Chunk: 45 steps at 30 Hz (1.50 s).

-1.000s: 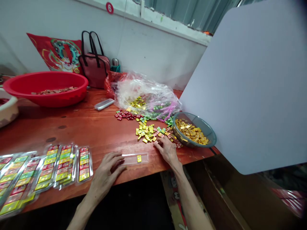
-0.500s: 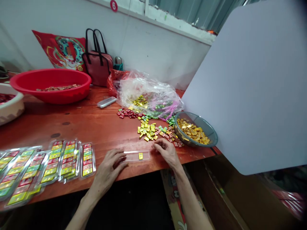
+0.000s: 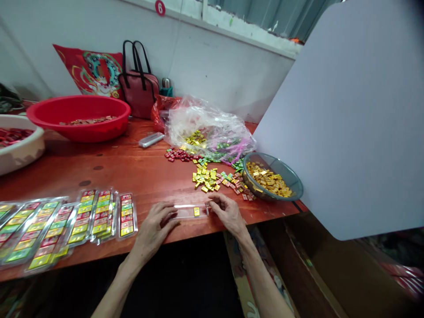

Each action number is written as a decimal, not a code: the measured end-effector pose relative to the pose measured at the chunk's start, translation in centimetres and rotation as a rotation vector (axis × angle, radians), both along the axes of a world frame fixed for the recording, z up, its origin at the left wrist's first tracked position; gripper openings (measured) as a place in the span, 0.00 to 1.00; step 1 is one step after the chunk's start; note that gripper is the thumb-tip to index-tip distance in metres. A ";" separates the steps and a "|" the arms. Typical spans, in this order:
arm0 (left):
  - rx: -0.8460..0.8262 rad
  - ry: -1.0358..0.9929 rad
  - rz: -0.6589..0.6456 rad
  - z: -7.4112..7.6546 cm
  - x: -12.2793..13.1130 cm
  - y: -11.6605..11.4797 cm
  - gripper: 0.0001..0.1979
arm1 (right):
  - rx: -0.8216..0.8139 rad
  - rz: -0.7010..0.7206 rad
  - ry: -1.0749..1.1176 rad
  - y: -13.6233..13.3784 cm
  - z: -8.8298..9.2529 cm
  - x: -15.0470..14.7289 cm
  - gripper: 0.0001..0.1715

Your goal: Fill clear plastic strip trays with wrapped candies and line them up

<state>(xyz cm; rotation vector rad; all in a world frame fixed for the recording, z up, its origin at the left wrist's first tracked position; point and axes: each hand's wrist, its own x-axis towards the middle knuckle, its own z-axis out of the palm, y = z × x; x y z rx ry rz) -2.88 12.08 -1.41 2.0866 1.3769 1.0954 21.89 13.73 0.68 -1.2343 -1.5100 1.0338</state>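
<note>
A narrow clear plastic tray lies near the front edge of the red-brown table, with one yellow foil piece in it. My left hand rests on the tray's left end, fingers spread flat. My right hand is at the tray's right end, fingers curled in a pinch; what they hold is too small to make out. Just behind lies a loose heap of yellow, red and green foil pieces.
Filled trays lie overlapped at the left front. A grey bowl of gold pieces sits at the right. A clear plastic bag, a red basin, a white basin, a handbag and a large white board stand behind.
My right hand has drawn back from the loose heap to the tray's right end and closed into a pinch. The left hand has stayed on the tray. The view has shifted a little.
</note>
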 end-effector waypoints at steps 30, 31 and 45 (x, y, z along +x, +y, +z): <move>-0.044 -0.026 -0.007 -0.4 0.0 -0.1 0.11 | 0.171 -0.071 -0.308 -0.7 -0.5 -2.4 0.04; -0.047 -0.025 -0.009 -0.4 0.0 -0.1 0.11 | 0.180 -0.071 -0.319 -0.6 -0.6 -2.5 0.04; -0.036 -0.027 -0.006 -0.6 -0.1 0.0 0.12 | 0.299 -0.095 -0.402 -0.9 -1.8 -2.9 0.07</move>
